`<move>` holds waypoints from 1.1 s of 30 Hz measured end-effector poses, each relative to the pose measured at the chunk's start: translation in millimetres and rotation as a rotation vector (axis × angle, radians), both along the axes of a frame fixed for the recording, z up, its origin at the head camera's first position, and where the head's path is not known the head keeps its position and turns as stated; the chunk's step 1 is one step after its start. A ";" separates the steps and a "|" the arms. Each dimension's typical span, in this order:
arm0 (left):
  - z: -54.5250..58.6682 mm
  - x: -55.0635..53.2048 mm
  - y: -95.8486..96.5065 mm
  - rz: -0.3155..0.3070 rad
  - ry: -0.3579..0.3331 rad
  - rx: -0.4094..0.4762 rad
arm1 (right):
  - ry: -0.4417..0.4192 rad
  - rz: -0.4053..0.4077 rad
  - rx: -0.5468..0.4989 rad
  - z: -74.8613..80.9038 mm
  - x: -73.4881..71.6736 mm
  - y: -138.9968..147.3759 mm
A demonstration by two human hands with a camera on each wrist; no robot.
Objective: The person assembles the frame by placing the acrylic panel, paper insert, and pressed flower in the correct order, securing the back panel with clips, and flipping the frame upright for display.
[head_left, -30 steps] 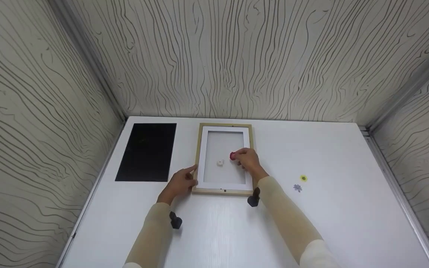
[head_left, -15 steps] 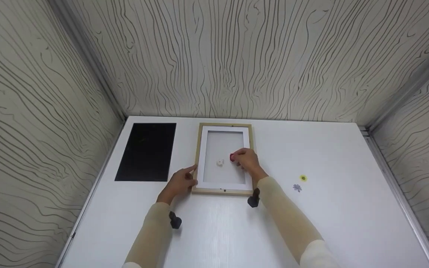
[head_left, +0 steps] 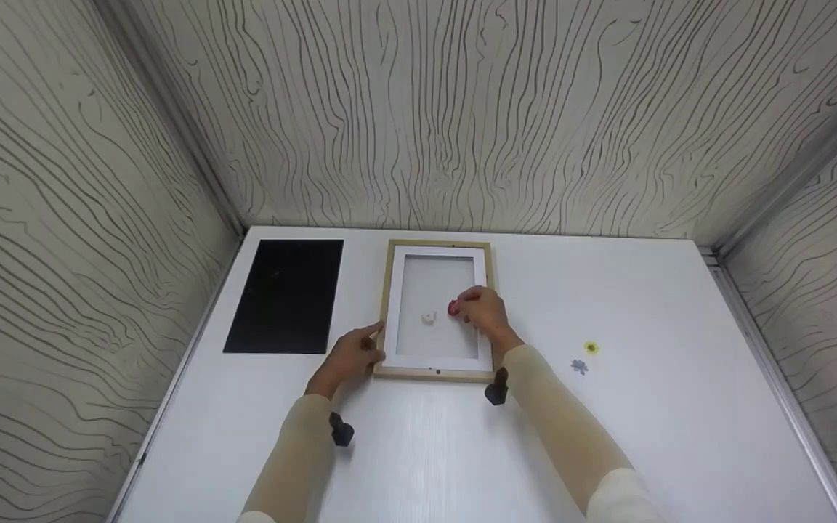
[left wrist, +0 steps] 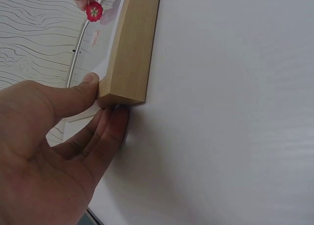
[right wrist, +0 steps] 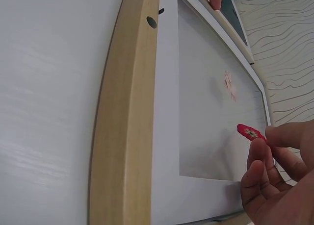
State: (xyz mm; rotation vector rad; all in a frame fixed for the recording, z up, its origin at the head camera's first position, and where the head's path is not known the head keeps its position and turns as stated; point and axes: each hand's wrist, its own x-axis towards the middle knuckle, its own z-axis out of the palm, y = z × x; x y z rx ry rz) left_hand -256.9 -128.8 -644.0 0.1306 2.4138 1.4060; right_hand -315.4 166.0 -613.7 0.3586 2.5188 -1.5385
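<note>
A wooden picture frame (head_left: 435, 374) with a white mat lies flat on the white table. My left hand (head_left: 349, 358) holds its near left corner, thumb at the upper edge and fingers against the outer side (left wrist: 110, 132). Thumb and fingertips of my right hand (head_left: 485, 312) pinch a small red flower (head_left: 453, 308) with a pale centre. In the right wrist view the red flower (right wrist: 250, 133) is tilted, over the clear pane (right wrist: 206, 107). A pale pinkish-white flower (head_left: 429, 317) lies on the pane, left of the red one.
To the left of the frame lies a black rectangular panel (head_left: 284, 296). On the right side of the table (head_left: 644, 290) are a yellow flower (head_left: 591, 348) and a bluish-purple flower (head_left: 579, 366). Patterned walls (head_left: 433, 116) stand behind and at both sides.
My right hand has turned the red flower slightly and shifted it very little over the pane. The left hand stays at the frame's corner.
</note>
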 end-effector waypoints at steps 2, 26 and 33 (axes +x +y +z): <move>0.2 0.8 -0.8 -0.008 0.009 -0.005 | 0.005 -0.003 0.008 -0.7 -0.5 1.3; -2.6 -1.1 -0.4 -0.003 0.011 -0.013 | 0.049 -0.006 -0.023 13.1 5.4 15.6; -2.3 -2.0 -0.3 -0.023 0.014 0.009 | 0.082 0.009 0.005 17.2 8.2 26.0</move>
